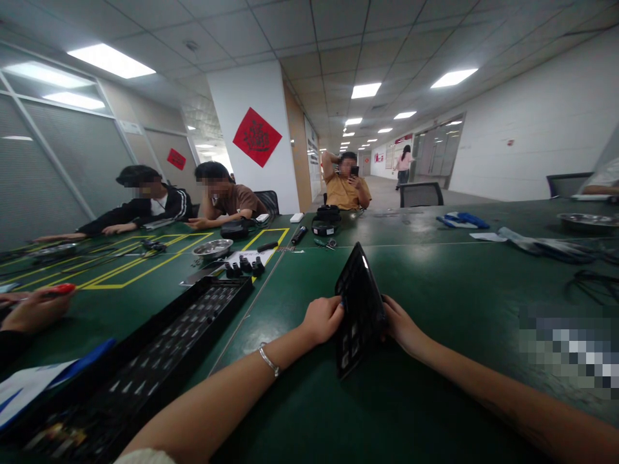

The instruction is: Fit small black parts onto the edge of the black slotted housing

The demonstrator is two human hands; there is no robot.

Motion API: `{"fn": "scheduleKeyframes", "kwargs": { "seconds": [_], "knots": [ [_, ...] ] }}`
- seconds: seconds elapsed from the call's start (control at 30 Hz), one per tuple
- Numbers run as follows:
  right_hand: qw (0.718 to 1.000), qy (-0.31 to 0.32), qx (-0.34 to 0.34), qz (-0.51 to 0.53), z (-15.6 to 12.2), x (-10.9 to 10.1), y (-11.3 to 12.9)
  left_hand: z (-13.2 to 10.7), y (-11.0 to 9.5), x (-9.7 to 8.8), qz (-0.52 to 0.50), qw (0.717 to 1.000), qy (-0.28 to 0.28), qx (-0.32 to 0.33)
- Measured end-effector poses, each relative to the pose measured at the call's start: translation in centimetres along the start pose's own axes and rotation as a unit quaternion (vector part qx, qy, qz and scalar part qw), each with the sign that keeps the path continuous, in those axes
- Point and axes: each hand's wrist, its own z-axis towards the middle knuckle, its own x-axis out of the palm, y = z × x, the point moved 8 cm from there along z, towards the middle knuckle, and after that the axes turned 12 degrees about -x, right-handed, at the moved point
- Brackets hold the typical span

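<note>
A flat black panel with a glossy outer face stands tilted on edge above the green table, roughly in front of me. My left hand grips its left side, the thumb pressed against the inner face, where several lighter patches show. On the other side my right hand holds the panel's glossy back; some of its fingers are hidden behind the panel. Left of my forearm lies a long black tray with rows of small pale pieces in it.
Small black cylindrical parts stand beyond the tray near a steel bowl. Blue-and-white gloves and grey gloves lie to the right. A co-worker's hand holds a red-handled tool at far left. Several people sit around the table.
</note>
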Motion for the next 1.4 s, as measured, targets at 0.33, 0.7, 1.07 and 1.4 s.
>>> {"fn": "scheduleKeyframes", "kwargs": {
  "seconds": [0.33,0.7,1.07,1.4],
  "knots": [
    [1.000,0.008,-0.001,0.002,0.04,0.01,-0.14,0.06,0.06,-0.01,-0.008,1.000,-0.010,0.006],
    [1.000,-0.003,0.005,0.004,0.13,-0.06,-0.23,-0.03,-0.16,-0.12,0.006,1.000,-0.006,0.001],
    [1.000,-0.001,0.002,0.003,-0.09,0.13,0.32,0.18,0.17,0.00,-0.011,1.000,-0.016,-0.005],
    [1.000,-0.004,0.003,0.003,0.11,-0.11,-0.29,-0.01,0.18,0.15,0.011,1.000,-0.007,0.002]
  ]
}}
